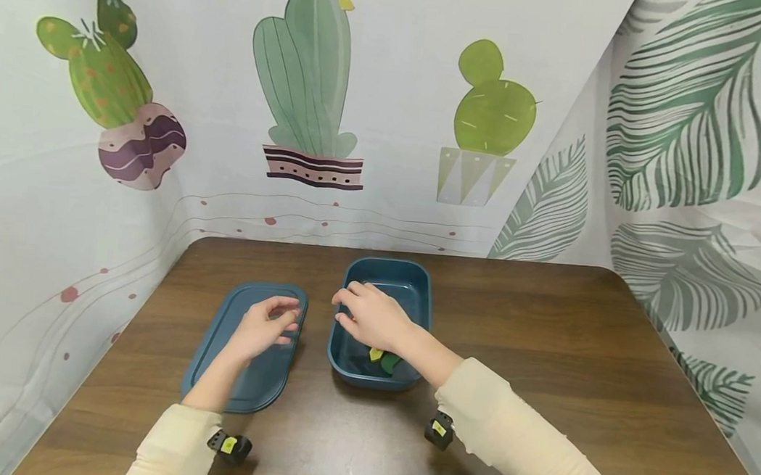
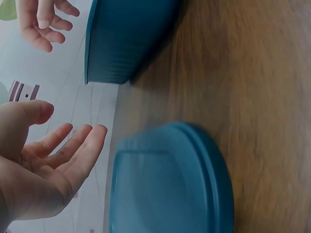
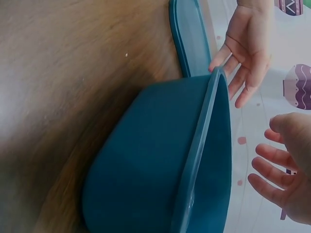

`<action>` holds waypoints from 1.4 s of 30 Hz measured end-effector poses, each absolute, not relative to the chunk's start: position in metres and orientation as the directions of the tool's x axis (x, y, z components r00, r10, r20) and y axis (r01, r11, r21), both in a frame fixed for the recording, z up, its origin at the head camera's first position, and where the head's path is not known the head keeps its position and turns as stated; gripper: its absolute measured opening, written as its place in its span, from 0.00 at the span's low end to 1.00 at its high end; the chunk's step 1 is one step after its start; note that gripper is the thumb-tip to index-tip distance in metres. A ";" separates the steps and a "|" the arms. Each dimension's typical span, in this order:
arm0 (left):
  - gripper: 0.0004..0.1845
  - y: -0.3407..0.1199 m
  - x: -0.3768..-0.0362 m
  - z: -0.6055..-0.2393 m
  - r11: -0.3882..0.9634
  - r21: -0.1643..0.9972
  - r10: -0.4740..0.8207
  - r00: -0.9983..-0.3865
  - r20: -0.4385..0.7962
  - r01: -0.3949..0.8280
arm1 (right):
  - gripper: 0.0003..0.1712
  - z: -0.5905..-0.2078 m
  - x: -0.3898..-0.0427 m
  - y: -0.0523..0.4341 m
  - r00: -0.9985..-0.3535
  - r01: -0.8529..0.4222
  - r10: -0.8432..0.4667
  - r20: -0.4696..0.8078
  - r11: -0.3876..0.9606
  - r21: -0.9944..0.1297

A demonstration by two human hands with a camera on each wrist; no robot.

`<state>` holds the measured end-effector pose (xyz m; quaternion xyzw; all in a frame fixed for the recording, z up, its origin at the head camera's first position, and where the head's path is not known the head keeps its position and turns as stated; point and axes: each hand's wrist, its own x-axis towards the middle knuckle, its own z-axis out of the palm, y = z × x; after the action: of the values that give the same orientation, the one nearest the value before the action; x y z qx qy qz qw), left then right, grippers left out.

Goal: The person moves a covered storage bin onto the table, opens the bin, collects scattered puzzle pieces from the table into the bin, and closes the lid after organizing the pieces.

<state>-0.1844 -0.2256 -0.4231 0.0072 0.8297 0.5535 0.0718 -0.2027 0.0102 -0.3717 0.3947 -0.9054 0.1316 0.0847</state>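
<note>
teal box [image 1: 410,286], lid [image 1: 230,337] off alongside for access; left hand [image 1: 260,328] and right hand [image 1: 372,315] hover, fingers loosely spread, holding nothing.

Under the left hand [image 1: 262,326] lies a smooth, matt teal plastic lid [image 1: 244,345]. Below the right hand [image 1: 370,315], the tub [image 1: 381,322] looks like the same plastic. The bench [image 1: 544,349] is dark wood-grain with a slight sheen.

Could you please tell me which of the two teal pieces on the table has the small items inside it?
The deep teal container under the right hand; the flat lid holds nothing.
</note>
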 end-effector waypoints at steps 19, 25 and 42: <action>0.22 -0.266 -0.172 -0.414 0.553 0.832 0.030 -0.997 -0.070 -0.042 | 0.14 -0.364 -0.195 -0.023 -0.733 -0.679 -0.633 0.251 0.657 -0.327; 0.21 -0.282 -0.168 -0.415 0.616 0.787 0.004 -0.999 -0.034 -0.024 | 0.15 -0.364 -0.194 -0.033 -0.768 -0.636 -0.599 0.225 0.674 -0.377; 0.21 -0.315 -0.159 -0.412 0.756 0.655 -0.032 -0.999 0.044 0.005 | 0.15 -0.371 -0.187 -0.057 -0.788 -0.604 -0.588 0.182 0.683 -0.410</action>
<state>-0.1591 -0.3152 -0.4119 -0.0073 0.9367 0.3492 -0.0260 -0.1871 -0.0574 -0.3708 0.3249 -0.9172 0.2300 0.0177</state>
